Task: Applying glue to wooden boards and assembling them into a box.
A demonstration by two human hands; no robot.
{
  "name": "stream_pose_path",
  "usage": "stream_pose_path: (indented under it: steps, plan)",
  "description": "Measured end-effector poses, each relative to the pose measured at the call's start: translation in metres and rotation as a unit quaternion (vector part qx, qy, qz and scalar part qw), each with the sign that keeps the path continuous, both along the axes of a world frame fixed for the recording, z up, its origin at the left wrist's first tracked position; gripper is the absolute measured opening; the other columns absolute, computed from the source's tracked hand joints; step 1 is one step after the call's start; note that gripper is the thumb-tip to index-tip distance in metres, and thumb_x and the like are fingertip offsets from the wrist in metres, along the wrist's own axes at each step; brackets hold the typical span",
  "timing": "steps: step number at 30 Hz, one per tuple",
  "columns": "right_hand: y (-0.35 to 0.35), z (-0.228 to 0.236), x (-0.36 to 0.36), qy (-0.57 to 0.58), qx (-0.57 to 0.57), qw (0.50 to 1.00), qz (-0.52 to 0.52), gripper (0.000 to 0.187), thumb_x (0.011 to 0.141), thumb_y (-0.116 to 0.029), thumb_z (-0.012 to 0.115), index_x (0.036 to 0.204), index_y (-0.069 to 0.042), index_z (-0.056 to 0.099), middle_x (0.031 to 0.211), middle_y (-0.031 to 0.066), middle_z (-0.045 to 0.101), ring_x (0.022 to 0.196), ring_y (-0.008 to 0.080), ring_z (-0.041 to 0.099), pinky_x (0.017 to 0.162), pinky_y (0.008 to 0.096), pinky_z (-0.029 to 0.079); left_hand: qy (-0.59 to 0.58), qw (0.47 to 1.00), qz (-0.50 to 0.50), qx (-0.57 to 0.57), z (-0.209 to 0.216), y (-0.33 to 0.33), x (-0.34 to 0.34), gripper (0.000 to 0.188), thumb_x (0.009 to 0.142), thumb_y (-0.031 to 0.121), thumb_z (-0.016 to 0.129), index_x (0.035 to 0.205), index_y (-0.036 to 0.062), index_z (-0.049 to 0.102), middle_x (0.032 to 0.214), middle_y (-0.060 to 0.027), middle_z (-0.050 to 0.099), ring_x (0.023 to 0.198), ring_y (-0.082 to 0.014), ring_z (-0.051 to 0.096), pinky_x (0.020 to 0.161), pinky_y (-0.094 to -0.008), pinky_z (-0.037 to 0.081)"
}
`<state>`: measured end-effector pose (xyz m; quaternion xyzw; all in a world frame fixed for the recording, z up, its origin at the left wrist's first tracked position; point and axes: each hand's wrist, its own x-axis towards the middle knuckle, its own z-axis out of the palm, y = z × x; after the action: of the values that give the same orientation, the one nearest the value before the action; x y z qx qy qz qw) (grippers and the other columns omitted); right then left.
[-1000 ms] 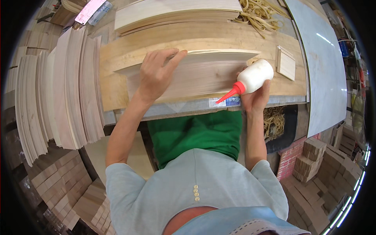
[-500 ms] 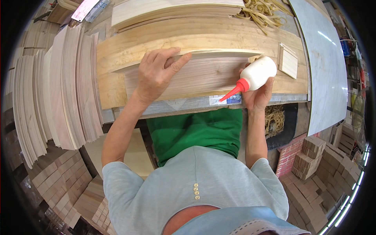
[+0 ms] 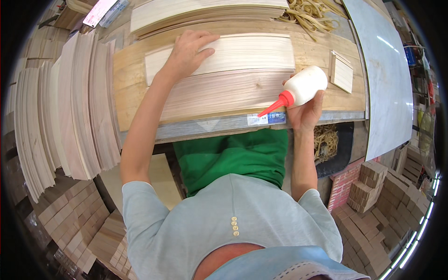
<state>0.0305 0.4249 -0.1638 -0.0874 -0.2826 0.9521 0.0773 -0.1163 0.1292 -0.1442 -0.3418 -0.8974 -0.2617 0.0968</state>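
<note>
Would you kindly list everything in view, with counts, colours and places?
Squeeze bottle: one, white and red, in right hand
Pale board: one, whitish, under left hand
Front board: one visible, pinkish-brown, before the pale board
Worktop: one, yellowish wood, beneath both boards
Board stacks: several, pale brown, left and far side
Small wooden pieces: at least two, pale, worktop's right
Bands: many, tan, far right
Panel: one, grey-white, right side
Wood blocks: many, brown, both lower corners
Fabric: one piece, green, below worktop
Shirt: one, pale blue-grey, worn
Hands: two, bare, left at board, right around bottle

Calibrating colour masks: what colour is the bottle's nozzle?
Red; the nozzle shows best in the head view.
</note>
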Motion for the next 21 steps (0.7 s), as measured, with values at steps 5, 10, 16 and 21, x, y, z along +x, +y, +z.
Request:
stream_pose_path:
  steps: [5,10,16,21]
  plan:
    - [0.000,-0.001,0.000,-0.014,0.001,1.000,-0.020,0.068,0.089,-0.047,0.056,0.138,-0.006,0.034,0.128,0.0200,0.050,0.116,0.0390,0.050,0.094,0.0510,0.045,-0.074,0.997,0.016,0.008,-0.006,0.002,0.004,0.033,0.083,0.017,0.064,0.116,0.0139,0.064,0.119,-0.0076,0.058,0.116,-0.0267,0.045,0.098,-0.0422,0.034]
    - [-0.003,0.002,0.001,-0.009,-0.009,0.999,-0.029,0.066,0.089,-0.042,0.059,0.138,-0.006,0.033,0.131,0.0186,0.048,0.119,0.0379,0.049,0.095,0.0513,0.045,-0.069,0.997,0.020,0.033,-0.006,0.003,0.009,0.034,0.085,0.018,0.062,0.118,0.0114,0.062,0.121,-0.0084,0.058,0.115,-0.0285,0.045,0.101,-0.0433,0.033]
    - [-0.006,0.011,-0.003,-0.005,0.014,1.000,0.004,0.061,0.089,-0.036,0.060,0.136,-0.006,0.035,0.134,0.0177,0.046,0.124,0.0372,0.045,0.102,0.0555,0.040,-0.010,0.998,0.053,-0.023,-0.001,0.003,0.032,0.044,0.083,0.020,0.064,0.125,0.0100,0.057,0.136,-0.0132,0.048,0.129,-0.0307,0.038,0.107,-0.0433,0.029]
    - [0.000,0.026,-0.025,0.007,0.052,0.998,0.023,0.055,0.090,-0.027,0.060,0.135,-0.005,0.036,0.133,0.0162,0.047,0.124,0.0354,0.046,0.099,0.0571,0.042,-0.041,0.991,0.062,-0.114,0.021,-0.015,0.103,0.078,0.070,0.042,0.074,0.137,0.0151,0.044,0.146,-0.0167,0.033,0.137,-0.0353,0.026,0.111,-0.0483,0.023]
